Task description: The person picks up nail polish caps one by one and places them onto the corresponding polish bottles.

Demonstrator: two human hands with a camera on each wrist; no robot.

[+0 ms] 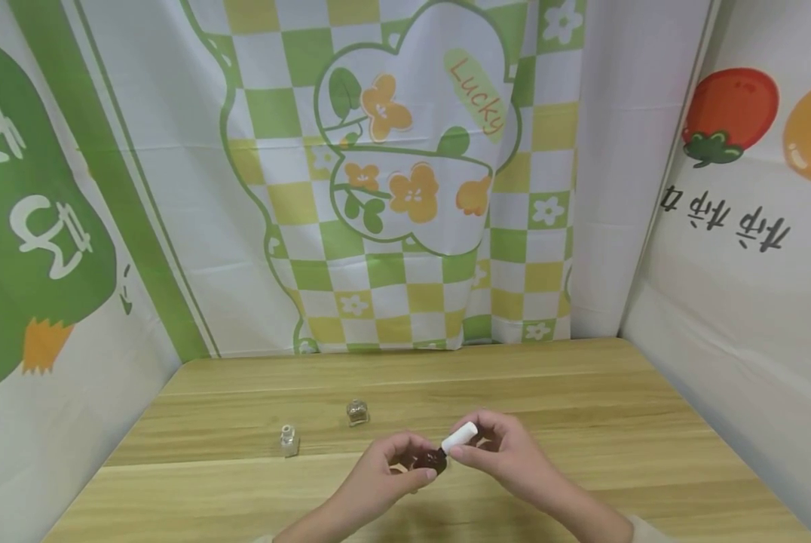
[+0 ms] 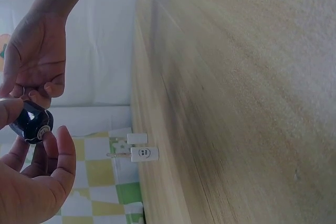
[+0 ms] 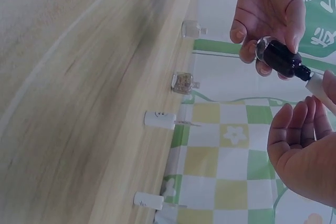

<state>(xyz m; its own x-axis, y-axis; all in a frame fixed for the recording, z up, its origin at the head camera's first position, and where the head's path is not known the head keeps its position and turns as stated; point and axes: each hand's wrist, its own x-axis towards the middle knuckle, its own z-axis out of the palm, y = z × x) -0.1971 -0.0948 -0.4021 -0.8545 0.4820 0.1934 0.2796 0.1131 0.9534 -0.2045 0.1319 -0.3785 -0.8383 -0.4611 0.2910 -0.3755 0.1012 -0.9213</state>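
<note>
A small dark nail polish bottle [image 1: 429, 461] is tilted above the table in my left hand [image 1: 385, 471], whose thumb and fingers grip its body. My right hand [image 1: 507, 452] pinches the bottle's white cap [image 1: 460, 437] between thumb and fingers. In the right wrist view, the bottle's dark neck [image 3: 303, 72] shows below the cap, whose lower end meets the neck's tip. Any brush under that cap is hidden. From the left wrist view, the round base of the dark bottle [image 2: 32, 121] faces the camera.
Two uncapped bottles, one clear [image 1: 289, 442] and one glittery [image 1: 357, 412], stand on the wooden table [image 1: 209, 490]. Two white caps [image 3: 159, 119] stand with brushes pointing up, beyond my right hand. Printed curtains [image 1: 392, 302] enclose the table's back and sides.
</note>
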